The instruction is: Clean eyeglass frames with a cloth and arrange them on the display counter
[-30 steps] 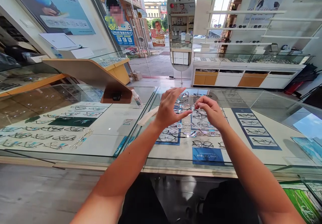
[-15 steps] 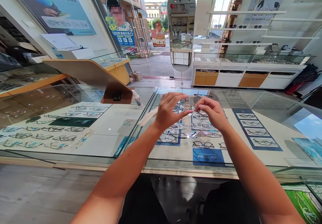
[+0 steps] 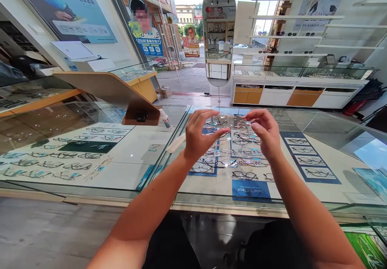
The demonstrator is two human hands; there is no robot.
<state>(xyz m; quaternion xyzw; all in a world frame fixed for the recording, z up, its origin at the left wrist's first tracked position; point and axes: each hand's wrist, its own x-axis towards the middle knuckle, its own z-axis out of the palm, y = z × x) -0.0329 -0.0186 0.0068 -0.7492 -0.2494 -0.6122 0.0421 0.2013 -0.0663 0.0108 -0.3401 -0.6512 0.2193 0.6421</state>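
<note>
My left hand [image 3: 199, 134] is raised over the glass counter, thumb below and fingers above. Between them it holds a pair of thin-rimmed eyeglasses [image 3: 226, 115] by the edges of one lens; the clear lens blends with the display behind. To the right, my right hand [image 3: 266, 132] is held close to the glasses with its thumb and fingers apart, and I see nothing gripped in it. Several rows of spectacle frames [image 3: 244, 175] lie below both hands inside the counter, some on blue display cards [image 3: 250, 190].
A wooden-backed tilted panel [image 3: 111, 94] stands on the counter at left, with a small white spray bottle [image 3: 165, 119] beside it. A pale rolled cloth [image 3: 176, 143] lies left of my left hand. An oval mirror [image 3: 219, 35] stands beyond the counter.
My right hand has let go of its pinch at the glasses and moved right, its fingers spreading. My left hand has stayed nearly in place, still holding them.
</note>
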